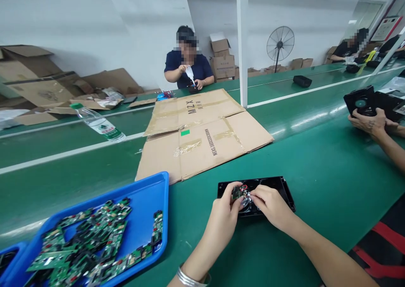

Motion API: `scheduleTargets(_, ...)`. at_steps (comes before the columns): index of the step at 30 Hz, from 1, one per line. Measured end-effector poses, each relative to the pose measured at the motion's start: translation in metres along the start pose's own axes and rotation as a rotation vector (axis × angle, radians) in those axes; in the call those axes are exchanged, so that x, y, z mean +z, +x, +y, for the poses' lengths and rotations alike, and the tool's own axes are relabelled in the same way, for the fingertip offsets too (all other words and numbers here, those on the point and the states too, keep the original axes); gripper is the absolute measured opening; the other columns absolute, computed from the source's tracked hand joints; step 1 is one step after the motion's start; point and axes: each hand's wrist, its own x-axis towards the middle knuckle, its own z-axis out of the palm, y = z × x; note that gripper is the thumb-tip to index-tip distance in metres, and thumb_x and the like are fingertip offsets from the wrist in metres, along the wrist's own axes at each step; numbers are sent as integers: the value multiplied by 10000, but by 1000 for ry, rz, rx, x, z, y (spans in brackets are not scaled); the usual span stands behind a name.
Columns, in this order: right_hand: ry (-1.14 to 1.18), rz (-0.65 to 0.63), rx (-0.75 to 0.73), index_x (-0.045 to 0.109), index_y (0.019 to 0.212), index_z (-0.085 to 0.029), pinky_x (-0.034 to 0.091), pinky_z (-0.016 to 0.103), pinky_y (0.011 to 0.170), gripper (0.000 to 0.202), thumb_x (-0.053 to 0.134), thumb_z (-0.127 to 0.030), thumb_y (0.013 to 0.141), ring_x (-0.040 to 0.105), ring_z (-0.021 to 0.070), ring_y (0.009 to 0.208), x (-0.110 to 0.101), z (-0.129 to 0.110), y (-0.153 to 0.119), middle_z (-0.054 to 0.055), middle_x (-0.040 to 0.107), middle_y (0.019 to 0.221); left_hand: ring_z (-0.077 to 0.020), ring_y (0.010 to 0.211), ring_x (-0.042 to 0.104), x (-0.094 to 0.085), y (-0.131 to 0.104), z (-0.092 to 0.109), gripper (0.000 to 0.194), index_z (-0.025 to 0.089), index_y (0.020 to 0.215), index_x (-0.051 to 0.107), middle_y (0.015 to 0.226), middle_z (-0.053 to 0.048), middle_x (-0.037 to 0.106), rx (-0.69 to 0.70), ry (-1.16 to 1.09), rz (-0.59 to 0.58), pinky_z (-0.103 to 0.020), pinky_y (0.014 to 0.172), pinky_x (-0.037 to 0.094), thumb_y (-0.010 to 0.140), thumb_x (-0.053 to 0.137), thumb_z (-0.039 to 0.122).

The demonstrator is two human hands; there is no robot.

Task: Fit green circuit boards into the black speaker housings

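Note:
A black plastic housing (284,194) lies on the green table, with a round silver part inside it. Over its left half, my left hand (226,207) grips a small green circuit board (236,192) between thumb and fingers. A red wire shows at the board's edge. My right hand (268,200) is pinched at the board's right side, on a small whitish piece (249,196) too tiny to make out fully. Both hands nearly meet above the housing.
A blue tray (167,211) of several circuit boards is at the left. Flattened cardboard (202,152) lies ahead, a water bottle (101,124) beyond the tray. At the right, another person's hands (371,120) hold a black housing (363,99). A person sits across the table.

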Motion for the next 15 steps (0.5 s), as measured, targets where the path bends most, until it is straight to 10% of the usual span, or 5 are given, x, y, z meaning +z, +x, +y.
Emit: scheduleTargets(15, 164, 30, 137, 603, 791, -181, 400, 226, 603, 242, 403, -243, 912, 545, 112, 613, -4, 8, 0, -2, 600, 714, -155, 693, 601, -1, -1, 0, 259, 281, 1081, 474, 792, 17, 629, 38, 83, -1, -262, 635, 474, 825, 438, 275)
